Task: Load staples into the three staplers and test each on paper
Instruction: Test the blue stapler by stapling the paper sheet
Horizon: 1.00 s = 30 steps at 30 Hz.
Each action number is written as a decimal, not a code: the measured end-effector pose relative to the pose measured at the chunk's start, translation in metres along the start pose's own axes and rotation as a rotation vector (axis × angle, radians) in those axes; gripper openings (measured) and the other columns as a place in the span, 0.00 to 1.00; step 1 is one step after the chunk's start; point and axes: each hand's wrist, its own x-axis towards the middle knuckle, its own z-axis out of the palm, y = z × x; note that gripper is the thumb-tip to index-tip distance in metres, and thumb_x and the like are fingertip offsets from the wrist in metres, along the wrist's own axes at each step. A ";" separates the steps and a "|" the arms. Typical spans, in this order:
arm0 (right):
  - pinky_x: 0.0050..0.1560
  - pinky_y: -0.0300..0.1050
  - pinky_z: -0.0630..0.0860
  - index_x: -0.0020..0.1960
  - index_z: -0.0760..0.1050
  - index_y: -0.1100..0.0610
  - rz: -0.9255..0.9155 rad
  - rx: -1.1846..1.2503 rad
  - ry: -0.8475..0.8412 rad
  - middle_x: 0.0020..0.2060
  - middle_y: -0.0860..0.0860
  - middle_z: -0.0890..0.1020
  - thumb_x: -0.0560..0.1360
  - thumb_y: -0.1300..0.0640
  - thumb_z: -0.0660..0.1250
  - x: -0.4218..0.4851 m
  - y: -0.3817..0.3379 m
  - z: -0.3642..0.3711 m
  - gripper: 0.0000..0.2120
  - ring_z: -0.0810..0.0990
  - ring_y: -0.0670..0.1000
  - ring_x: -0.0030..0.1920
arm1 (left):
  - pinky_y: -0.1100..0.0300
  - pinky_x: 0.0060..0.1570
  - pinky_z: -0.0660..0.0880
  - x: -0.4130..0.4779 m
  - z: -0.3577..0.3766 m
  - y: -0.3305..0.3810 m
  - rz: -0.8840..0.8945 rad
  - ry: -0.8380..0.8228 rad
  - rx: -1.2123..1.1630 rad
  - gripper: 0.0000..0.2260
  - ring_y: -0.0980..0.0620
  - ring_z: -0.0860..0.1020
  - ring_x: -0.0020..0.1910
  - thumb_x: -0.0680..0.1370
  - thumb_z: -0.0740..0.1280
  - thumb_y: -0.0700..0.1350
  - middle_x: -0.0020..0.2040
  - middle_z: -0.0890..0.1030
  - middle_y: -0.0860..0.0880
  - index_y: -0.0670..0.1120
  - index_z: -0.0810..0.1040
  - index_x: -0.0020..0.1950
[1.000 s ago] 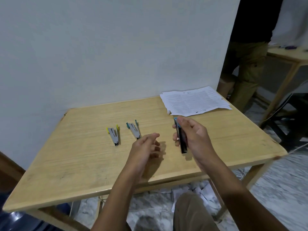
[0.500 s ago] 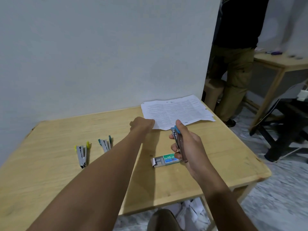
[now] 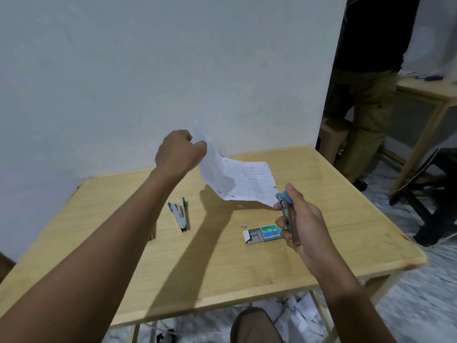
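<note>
My left hand (image 3: 179, 154) pinches the top corner of a printed paper sheet (image 3: 237, 180) and holds it up off the wooden table (image 3: 222, 263). The sheet's lower right corner reaches the nose of a small blue-tipped stapler (image 3: 286, 214), which my right hand (image 3: 300, 224) grips upright. A green-tipped stapler (image 3: 180, 215) lies on the table left of centre. The third stapler is almost wholly hidden behind my left forearm; only a sliver (image 3: 152, 236) shows. An open box of staples (image 3: 263, 233) lies just left of my right hand.
A white wall backs the table. A small metal scrap (image 3: 244, 226) lies near the box. A standing person (image 3: 366, 95) is at the right beside a second table (image 3: 427, 90) and a dark chair (image 3: 435, 184). Paper scraps (image 3: 294, 315) litter the floor below.
My left hand reached to the paper, took hold of its corner and lifted it off the table toward the stapler. The staple box came into view. My right hand keeps the stapler.
</note>
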 end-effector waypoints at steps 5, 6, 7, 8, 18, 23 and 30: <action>0.23 0.40 0.61 0.45 0.78 0.57 -0.013 0.031 -0.042 0.36 0.51 0.78 0.75 0.41 0.67 -0.013 -0.002 0.014 0.18 0.71 0.47 0.27 | 0.59 0.37 0.65 -0.025 -0.001 0.031 0.081 0.032 0.048 0.05 0.43 0.76 0.40 0.72 0.63 0.46 0.41 0.79 0.49 0.46 0.77 0.40; 0.22 0.39 0.61 0.46 0.78 0.57 -0.015 0.021 -0.045 0.36 0.50 0.78 0.75 0.41 0.67 -0.016 -0.003 0.015 0.18 0.71 0.47 0.26 | 0.59 0.41 0.66 -0.030 0.006 0.036 0.095 0.012 0.039 0.07 0.43 0.78 0.45 0.73 0.63 0.46 0.46 0.80 0.48 0.46 0.80 0.45; 0.21 0.37 0.61 0.47 0.78 0.58 -0.016 0.007 -0.046 0.35 0.50 0.77 0.76 0.41 0.67 -0.019 -0.004 0.015 0.18 0.71 0.46 0.25 | 0.59 0.43 0.67 -0.035 0.015 0.040 0.119 -0.029 0.024 0.09 0.44 0.78 0.49 0.74 0.64 0.47 0.51 0.79 0.48 0.47 0.81 0.49; 0.20 0.37 0.61 0.49 0.78 0.58 -0.017 -0.006 -0.044 0.33 0.50 0.76 0.77 0.41 0.66 -0.022 -0.005 0.014 0.18 0.70 0.45 0.23 | 0.59 0.45 0.68 -0.040 0.025 0.044 0.157 -0.091 0.002 0.10 0.45 0.78 0.52 0.76 0.64 0.49 0.54 0.78 0.47 0.47 0.81 0.51; 0.25 0.40 0.62 0.49 0.78 0.57 -0.043 0.007 0.036 0.36 0.51 0.79 0.76 0.41 0.66 -0.028 -0.007 -0.015 0.19 0.72 0.47 0.28 | 0.54 0.62 0.65 -0.079 0.103 0.000 0.027 -0.234 -0.163 0.19 0.42 0.66 0.68 0.82 0.59 0.52 0.68 0.69 0.41 0.43 0.69 0.69; 0.25 0.41 0.63 0.51 0.79 0.58 -0.032 0.008 0.054 0.37 0.51 0.79 0.75 0.39 0.66 -0.025 -0.004 -0.023 0.21 0.72 0.46 0.28 | 0.48 0.61 0.63 -0.089 0.121 -0.012 -0.186 -0.304 0.202 0.30 0.41 0.64 0.65 0.75 0.62 0.65 0.64 0.67 0.43 0.41 0.70 0.62; 0.22 0.38 0.62 0.55 0.78 0.63 -0.013 0.008 0.057 0.32 0.49 0.77 0.76 0.40 0.65 -0.025 0.000 -0.026 0.25 0.70 0.45 0.25 | 0.53 0.58 0.61 -0.072 0.123 0.000 -0.416 -0.432 0.143 0.25 0.44 0.62 0.64 0.71 0.69 0.65 0.62 0.64 0.45 0.45 0.70 0.51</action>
